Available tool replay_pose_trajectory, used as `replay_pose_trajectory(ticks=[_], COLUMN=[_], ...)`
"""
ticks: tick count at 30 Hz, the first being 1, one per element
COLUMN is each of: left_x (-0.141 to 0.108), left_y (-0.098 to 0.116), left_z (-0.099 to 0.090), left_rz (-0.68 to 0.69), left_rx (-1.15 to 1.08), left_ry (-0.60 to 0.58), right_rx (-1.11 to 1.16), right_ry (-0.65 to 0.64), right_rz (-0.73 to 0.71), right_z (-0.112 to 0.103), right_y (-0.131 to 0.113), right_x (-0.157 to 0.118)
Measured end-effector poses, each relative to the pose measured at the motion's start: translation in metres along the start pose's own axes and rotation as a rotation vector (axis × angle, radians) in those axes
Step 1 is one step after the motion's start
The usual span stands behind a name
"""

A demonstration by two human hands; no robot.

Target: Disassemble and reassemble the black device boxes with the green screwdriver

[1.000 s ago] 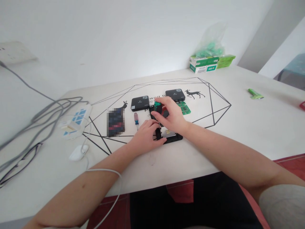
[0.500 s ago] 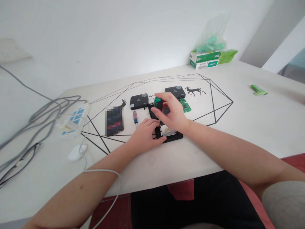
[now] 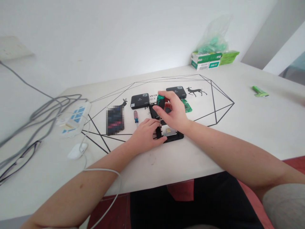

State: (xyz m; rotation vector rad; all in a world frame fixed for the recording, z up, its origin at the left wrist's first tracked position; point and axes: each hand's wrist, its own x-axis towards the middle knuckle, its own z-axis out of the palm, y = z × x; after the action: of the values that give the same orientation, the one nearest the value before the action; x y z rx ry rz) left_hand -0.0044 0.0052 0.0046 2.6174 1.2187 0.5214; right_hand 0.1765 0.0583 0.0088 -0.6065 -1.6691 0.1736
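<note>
My right hand grips the green-and-black handle of a screwdriver, held upright. Its shaft points down at the left side of an opened black device case, beside the fingertips of my left hand; whether the tip sits in a screw is too small to tell. With thumb at the front and fingers at the back, my left hand clasps the left end of that case. A silvery metal plate with a yellowish square shows inside. Behind it lies another black shell, partly covered by my right hand.
Two closed black boxes stand farther back. A green circuit board lies to the right, a second screwdriver to the left. A power strip and cables are at far left; small cartons stand against the wall.
The screwdriver handle has turned slightly in my right hand, and its fingers have shifted a little. My left hand stays on the case. The whole view has shifted slightly.
</note>
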Motion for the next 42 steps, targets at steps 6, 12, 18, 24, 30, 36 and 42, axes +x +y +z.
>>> replay_pose_trajectory(ticks=[6,12,18,24,30,36,42], left_x=[0.0002,-0.0004,0.0003,-0.0008,-0.0014,-0.0002,-0.0006], left_y=[0.0002,-0.0014,-0.003,-0.0019,-0.0004,0.0016,0.0006], left_z=[-0.0004,0.0001,0.0014,-0.0003,0.0002,-0.0008,-0.0005], left_rz=[-0.01,-0.006,0.02,-0.004,-0.005,-0.011,-0.009], left_rx=[-0.001,0.005,0.011,0.005,0.006,0.005,0.004], left_ry=[-0.007,0.0,-0.001,-0.002,-0.004,-0.007,-0.002], right_rx=[-0.012,-0.015,-0.017,-0.028,-0.024,-0.026,-0.013], right_ry=[-0.017,-0.022,-0.091,-0.057,-0.017,-0.051,-0.084], right_rz=[-0.143,-0.141,-0.17,-0.183,-0.159,-0.063,-0.048], right_z=[0.0007,0.0003,-0.0011,-0.0018,-0.0048,-0.0041,-0.0032], right_y=[0.0011,0.001,0.0012,0.0026,0.0043,0.0045,0.0047], right_x=[0.001,0.0,0.0003,0.0027,0.005,0.0019,0.0014])
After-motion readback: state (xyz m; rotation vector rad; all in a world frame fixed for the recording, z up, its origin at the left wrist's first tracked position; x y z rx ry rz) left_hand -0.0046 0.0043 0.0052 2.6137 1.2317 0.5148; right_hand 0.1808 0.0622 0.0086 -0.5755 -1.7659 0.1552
